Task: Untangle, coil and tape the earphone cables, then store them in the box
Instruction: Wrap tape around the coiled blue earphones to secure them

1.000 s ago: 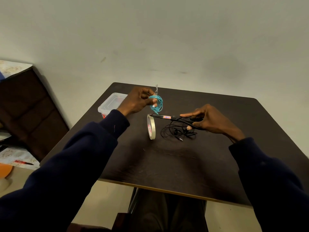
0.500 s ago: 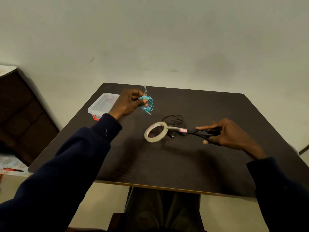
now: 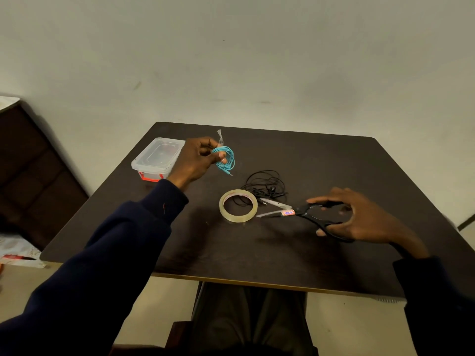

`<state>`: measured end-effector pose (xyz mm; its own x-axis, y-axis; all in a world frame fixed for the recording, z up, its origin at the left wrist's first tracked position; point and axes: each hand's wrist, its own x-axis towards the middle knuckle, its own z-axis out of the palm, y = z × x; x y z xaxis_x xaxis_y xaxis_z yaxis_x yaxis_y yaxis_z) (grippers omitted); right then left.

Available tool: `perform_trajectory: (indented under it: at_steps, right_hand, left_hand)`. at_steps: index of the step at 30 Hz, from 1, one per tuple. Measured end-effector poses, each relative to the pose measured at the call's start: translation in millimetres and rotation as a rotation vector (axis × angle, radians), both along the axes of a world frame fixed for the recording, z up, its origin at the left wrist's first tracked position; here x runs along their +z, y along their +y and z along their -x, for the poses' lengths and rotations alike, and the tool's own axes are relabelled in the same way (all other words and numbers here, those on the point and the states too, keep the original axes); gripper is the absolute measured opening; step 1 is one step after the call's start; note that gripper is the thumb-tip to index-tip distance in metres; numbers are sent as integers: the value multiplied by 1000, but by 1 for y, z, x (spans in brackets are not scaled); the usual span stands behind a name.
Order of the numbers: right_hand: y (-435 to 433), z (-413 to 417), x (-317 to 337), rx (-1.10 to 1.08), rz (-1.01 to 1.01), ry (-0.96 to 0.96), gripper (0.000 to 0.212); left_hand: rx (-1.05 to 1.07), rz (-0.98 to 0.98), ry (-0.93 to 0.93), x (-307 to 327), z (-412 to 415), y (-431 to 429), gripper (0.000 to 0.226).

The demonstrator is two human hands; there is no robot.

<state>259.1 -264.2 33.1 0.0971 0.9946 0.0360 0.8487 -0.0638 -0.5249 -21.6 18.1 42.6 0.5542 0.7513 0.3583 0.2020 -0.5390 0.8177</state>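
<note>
- While I watch through the head camera, my left hand is raised over the far left part of the tabletop. Its thumb and fingers pinch the coiled teal earphone cable, and the cable's plug hangs off the lower edge of the coil.
- A short strip of clear tape sticks up from the top of that coil, right by my fingertips.
- The clear plastic box sits at the tabletop's left edge, just behind my left hand, with red clips on its near side.
- The tape roll lies flat near the middle of the tabletop.
- The black earphone cable lies in a loose tangle just behind the roll, and one strand shows inside the ring.
- My right hand grips the black handles of the scissors, with the thumb over the far loop and the fingers curled round the near one.
- The blades are spread apart and their tips point at the roll, close beside it. I cannot tell whether the scissors rest on the tabletop.
</note>
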Motion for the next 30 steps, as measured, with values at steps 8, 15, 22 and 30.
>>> perform_trajectory:
  at_steps: [8, 15, 22, 30]
  right_hand:
    - [44, 56, -41, -39, -185, -45, 69]
    - [39, 62, -45, -121, -99, -161, 58]
    - [23, 43, -32, -390, -221, -157, 63]
    - [31, 5, -25, -565, -202, -117, 58]
  left_hand:
    - [114, -31, -6, -8, 18, 9, 18]
    - [139, -16, 2, -17, 22, 11, 23]
    - [86, 20, -39, -10, -1, 2, 15]
    - [12, 38, -32, -1, -48, -24, 8]
